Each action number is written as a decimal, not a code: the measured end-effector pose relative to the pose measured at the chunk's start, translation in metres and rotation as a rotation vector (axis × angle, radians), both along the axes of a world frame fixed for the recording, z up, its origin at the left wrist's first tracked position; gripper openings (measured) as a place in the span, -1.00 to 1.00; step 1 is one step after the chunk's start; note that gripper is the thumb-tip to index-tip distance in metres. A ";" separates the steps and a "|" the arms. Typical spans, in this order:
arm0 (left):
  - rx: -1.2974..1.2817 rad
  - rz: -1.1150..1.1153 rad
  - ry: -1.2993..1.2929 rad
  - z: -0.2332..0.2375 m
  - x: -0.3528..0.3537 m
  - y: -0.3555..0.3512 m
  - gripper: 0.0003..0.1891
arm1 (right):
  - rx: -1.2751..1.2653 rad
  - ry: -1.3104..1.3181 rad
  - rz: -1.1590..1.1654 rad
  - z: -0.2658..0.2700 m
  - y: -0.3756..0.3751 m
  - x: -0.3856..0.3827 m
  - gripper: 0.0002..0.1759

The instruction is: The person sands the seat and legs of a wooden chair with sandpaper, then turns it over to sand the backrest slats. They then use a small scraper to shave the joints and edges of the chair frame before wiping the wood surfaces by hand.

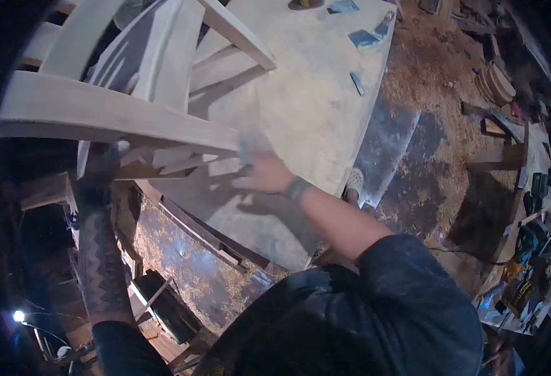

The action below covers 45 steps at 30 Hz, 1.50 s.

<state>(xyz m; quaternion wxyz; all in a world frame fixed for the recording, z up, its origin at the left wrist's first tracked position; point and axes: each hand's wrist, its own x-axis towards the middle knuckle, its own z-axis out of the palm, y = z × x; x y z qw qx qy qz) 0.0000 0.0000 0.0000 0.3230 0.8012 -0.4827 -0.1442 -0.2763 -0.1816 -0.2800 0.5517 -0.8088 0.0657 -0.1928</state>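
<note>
A pale wooden chair frame (pixel 119 109) lies tipped over on the worktable (pixel 306 119), its legs and slats pointing several ways. My left hand (pixel 103 161), in deep shadow, is under the long curved chair leg and wraps round it; a fingertip shows against the wood. At the right end of that same leg, my right hand (pixel 268 172) presses a small grey-blue piece of sandpaper (pixel 244 151) to the wood. Motion blur smears its fingers, and the sandpaper is partly hidden by them.
Blue scraps (pixel 364 39) and a small flat strip (pixel 357 83) lie on the worktable. Sawdust (pixel 432 56) covers the floor. At right, a side bench (pixel 541 250) carries power tools and clutter. A lamp (pixel 18 316) shines at lower left.
</note>
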 end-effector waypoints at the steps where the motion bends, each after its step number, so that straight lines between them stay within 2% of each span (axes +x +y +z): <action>1: -0.025 -0.026 0.014 0.002 -0.001 -0.003 -0.35 | 0.098 0.127 0.061 -0.018 -0.012 -0.014 0.34; 3: -0.037 -0.014 0.047 0.004 -0.014 -0.012 -0.30 | 0.267 0.204 0.064 -0.020 -0.011 -0.028 0.34; 4: -0.050 -0.008 0.057 0.007 -0.019 -0.018 -0.27 | 0.193 0.175 0.001 -0.048 0.004 -0.003 0.36; 6: -0.050 0.019 0.088 0.006 -0.028 -0.016 -0.22 | 0.085 0.077 -0.068 -0.008 0.022 0.020 0.38; 7: -0.053 0.050 0.113 0.003 -0.030 -0.012 -0.21 | 0.047 0.008 -0.079 0.066 0.022 0.015 0.38; 9: -0.071 0.124 0.158 -0.002 -0.029 -0.001 -0.18 | -0.293 -0.321 -0.297 0.132 0.027 0.028 0.37; 12: -0.090 0.083 0.162 -0.015 -0.009 0.004 -0.19 | -0.111 -0.458 -0.120 0.148 0.006 0.028 0.32; 14: -0.083 0.020 0.151 -0.030 0.010 0.015 -0.21 | -0.192 -0.182 0.006 0.081 0.002 0.021 0.30; 15: -0.089 -0.006 0.136 -0.034 0.022 0.023 -0.21 | -0.192 -0.072 -0.002 0.045 -0.002 0.013 0.27; 18: -0.095 -0.035 0.109 -0.035 0.036 0.030 -0.22 | -0.091 0.109 -0.116 -0.081 -0.001 -0.005 0.22; 19: -0.080 -0.027 0.103 -0.033 0.035 0.025 -0.22 | -0.042 0.072 -0.161 -0.090 -0.001 -0.012 0.08; 21: -0.057 0.001 0.094 -0.031 0.024 0.017 -0.23 | 0.052 -0.007 -0.238 -0.095 -0.009 -0.018 -0.18; 23: -0.038 0.025 0.073 -0.029 0.018 0.010 -0.24 | 0.078 0.216 -0.042 -0.094 -0.042 -0.025 -0.32; 25: -0.014 0.047 0.061 -0.026 0.015 0.004 -0.24 | 0.213 0.234 -0.150 -0.087 -0.075 -0.026 -0.44; 26: -0.003 0.060 0.057 -0.024 0.014 0.002 -0.25 | 0.341 0.137 -0.356 -0.081 -0.090 -0.021 -0.48; 28: 0.024 0.090 0.049 -0.018 0.009 0.000 -0.25 | 0.629 0.092 -0.434 -0.051 -0.140 0.001 -0.51; 30: 0.050 0.118 0.036 -0.014 0.005 0.001 -0.26 | 0.350 0.107 -0.521 -0.052 -0.199 0.043 -0.48; 32: 0.072 0.147 0.022 -0.011 -0.002 0.002 -0.27 | 0.392 0.020 -0.624 -0.056 -0.236 0.099 -0.45; 34: 0.088 0.173 0.012 -0.009 -0.010 0.002 -0.27 | 0.314 0.033 -0.482 -0.049 -0.256 0.161 -0.43; 36: 0.111 0.201 0.003 -0.003 -0.021 0.003 -0.28 | 0.035 -0.305 -0.551 -0.026 -0.229 0.248 -0.42; 37: 0.118 0.211 -0.001 -0.001 -0.024 0.005 -0.28 | -0.047 -0.402 -0.540 0.011 -0.212 0.271 -0.45; 40: 0.140 0.254 -0.005 -0.001 -0.036 0.011 -0.29 | -0.106 -0.564 -0.448 0.186 -0.192 0.280 -0.53; 42: 0.156 0.274 -0.013 -0.002 -0.041 0.013 -0.30 | -0.061 -0.609 -0.330 0.252 -0.205 0.260 -0.55; 43: 0.160 0.280 -0.019 -0.001 -0.044 0.015 -0.30 | 0.046 -0.570 -0.164 0.252 -0.217 0.243 -0.55; 45: 0.173 0.285 -0.036 -0.002 -0.048 0.021 -0.31 | 0.040 -0.508 -0.130 0.201 -0.223 0.237 -0.55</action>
